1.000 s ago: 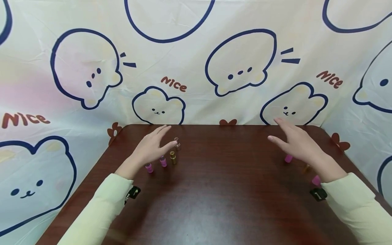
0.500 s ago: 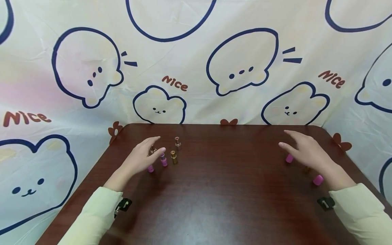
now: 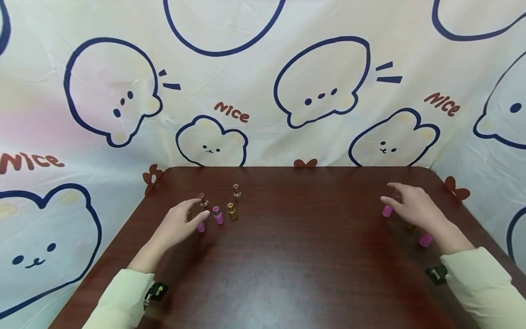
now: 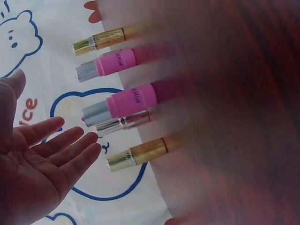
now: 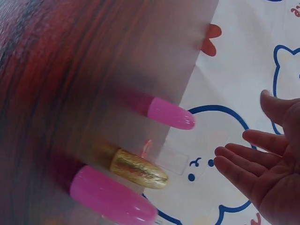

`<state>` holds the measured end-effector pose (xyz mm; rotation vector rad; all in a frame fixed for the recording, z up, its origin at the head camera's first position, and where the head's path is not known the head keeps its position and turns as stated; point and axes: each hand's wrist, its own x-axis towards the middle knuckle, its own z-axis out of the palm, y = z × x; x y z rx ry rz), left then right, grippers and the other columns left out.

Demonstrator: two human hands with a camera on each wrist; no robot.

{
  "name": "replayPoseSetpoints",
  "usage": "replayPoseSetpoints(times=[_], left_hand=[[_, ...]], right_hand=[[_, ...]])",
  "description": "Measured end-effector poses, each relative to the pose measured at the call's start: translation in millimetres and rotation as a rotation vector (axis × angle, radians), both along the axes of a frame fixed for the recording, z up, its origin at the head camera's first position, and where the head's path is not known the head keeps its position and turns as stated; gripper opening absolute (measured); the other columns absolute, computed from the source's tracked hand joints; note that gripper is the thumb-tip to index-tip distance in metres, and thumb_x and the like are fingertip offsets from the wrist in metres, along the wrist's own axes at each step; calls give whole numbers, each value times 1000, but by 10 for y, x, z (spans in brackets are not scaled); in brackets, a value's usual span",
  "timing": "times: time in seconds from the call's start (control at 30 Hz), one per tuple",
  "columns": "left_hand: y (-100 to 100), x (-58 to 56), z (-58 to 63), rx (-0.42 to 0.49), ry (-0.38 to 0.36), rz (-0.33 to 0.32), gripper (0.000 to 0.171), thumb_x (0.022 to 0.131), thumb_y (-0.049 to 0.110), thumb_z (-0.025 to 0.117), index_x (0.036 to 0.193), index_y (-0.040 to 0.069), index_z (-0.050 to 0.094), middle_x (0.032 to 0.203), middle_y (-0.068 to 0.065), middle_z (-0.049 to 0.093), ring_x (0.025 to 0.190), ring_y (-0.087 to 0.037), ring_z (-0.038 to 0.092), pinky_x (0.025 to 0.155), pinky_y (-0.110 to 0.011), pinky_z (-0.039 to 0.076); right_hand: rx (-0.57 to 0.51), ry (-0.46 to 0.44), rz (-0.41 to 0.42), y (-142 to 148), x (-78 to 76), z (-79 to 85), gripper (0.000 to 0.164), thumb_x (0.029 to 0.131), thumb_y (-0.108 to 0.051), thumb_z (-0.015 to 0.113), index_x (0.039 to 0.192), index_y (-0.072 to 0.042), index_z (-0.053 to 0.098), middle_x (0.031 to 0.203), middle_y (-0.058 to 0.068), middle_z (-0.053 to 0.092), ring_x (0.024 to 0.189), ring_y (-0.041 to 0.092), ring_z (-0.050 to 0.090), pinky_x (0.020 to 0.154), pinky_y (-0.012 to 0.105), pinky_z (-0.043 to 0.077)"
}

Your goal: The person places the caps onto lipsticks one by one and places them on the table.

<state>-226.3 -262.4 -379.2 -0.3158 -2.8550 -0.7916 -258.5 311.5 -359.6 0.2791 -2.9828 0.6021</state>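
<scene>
My left hand (image 3: 177,225) hovers over the left side of the table, holding nothing, with thumb and fingers apart. Around it several uncapped lipsticks stand upright: a pink one (image 3: 201,227) partly behind the thumb, another pink one (image 3: 218,216), a gold one (image 3: 232,212) and two rose-gold ones farther back. In the left wrist view a second gold lipstick (image 4: 137,154) is nearest the fingertips. On the right side my right hand (image 3: 419,208), also holding nothing, is above upright lipstick caps: a pink cap (image 5: 169,113), a gold cap (image 5: 139,169) and a larger pink cap (image 5: 112,196).
The dark brown wooden table (image 3: 296,256) reaches back to a pale cloth backdrop (image 3: 263,82) printed with blue-outlined bears. A clear cap (image 5: 172,161) shows faintly behind the gold one. Small black cameras sit at both wrists.
The left hand has come down and back to the left, uncovering more of the lipsticks. The right hand has lowered and shifted a little right toward the caps.
</scene>
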Motion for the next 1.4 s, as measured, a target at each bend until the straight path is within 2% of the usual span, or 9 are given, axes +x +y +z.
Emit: replayPoseSetpoints(times=[0.17, 0.23, 0.43, 0.57, 0.7, 0.83, 0.97, 1.17, 1.4], left_hand=[[-59, 47, -75, 13, -29, 48, 60, 93, 38, 65, 132, -5, 51, 121, -25, 58, 104, -38, 58, 88, -53, 46], [-75, 61, -103, 14, -40, 50, 59, 91, 35, 68, 130, -6, 52, 122, -28, 58, 102, -37, 60, 86, -52, 48], [-106, 58, -151, 18, -63, 49, 53, 87, 28, 74, 122, -8, 56, 112, -23, 64, 100, -36, 63, 86, -51, 49], [-109, 57, -168, 29, -98, 56, 45, 85, 24, 77, 115, -4, 59, 100, -15, 66, 93, -31, 64, 83, -49, 51], [-110, 58, -183, 41, -120, 69, 42, 82, 20, 79, 111, -3, 60, 97, -14, 67, 85, -27, 64, 74, -44, 53], [-108, 59, -192, 45, -149, 76, 45, 81, 18, 80, 113, -6, 59, 94, -14, 67, 79, -24, 63, 69, -40, 52], [-105, 51, -205, 40, -185, 84, 50, 80, 17, 81, 116, -9, 57, 91, -14, 67, 76, -23, 63, 67, -39, 52], [-102, 16, -229, 21, -188, 91, 48, 83, 16, 78, 116, -10, 58, 92, -15, 67, 74, -22, 61, 66, -39, 52], [-116, -50, -254, -9, -163, 71, 34, 85, 17, 76, 106, -5, 62, 87, -10, 65, 75, -22, 57, 68, -38, 49]], right_hand=[[12, -33, -3, 40, -62, -90, 66, 93, -34, 65, 133, 14, 44, 126, 40, 49, 109, 52, 50, 88, 67, 39], [21, -41, -3, 51, -83, -126, 63, 92, -30, 67, 131, 15, 46, 126, 41, 47, 110, 53, 49, 88, 68, 38], [43, -29, -2, 55, -141, -207, 53, 90, -18, 69, 124, 18, 50, 119, 40, 52, 99, 49, 55, 86, 64, 42], [63, -29, 13, 61, -171, -250, 48, 89, -14, 70, 120, 19, 53, 103, 34, 59, 87, 43, 58, 81, 61, 45], [84, -33, 25, 60, -193, -296, 45, 88, -12, 70, 117, 18, 54, 88, 22, 64, 88, 44, 60, 82, 61, 44], [90, -55, 17, 49, -203, -318, 44, 87, -13, 71, 115, 18, 55, 79, 12, 63, 81, 39, 58, 80, 59, 45], [88, -95, -4, 33, -209, -321, 45, 87, -12, 71, 116, 19, 55, 77, 11, 59, 75, 34, 55, 77, 56, 46], [102, -116, -19, 9, -222, -326, 42, 87, -10, 70, 114, 19, 55, 76, 11, 59, 74, 31, 55, 73, 52, 46], [110, -110, -17, 5, -256, -359, 35, 86, -7, 69, 110, 17, 58, 77, 13, 60, 71, 29, 56, 68, 48, 47]])
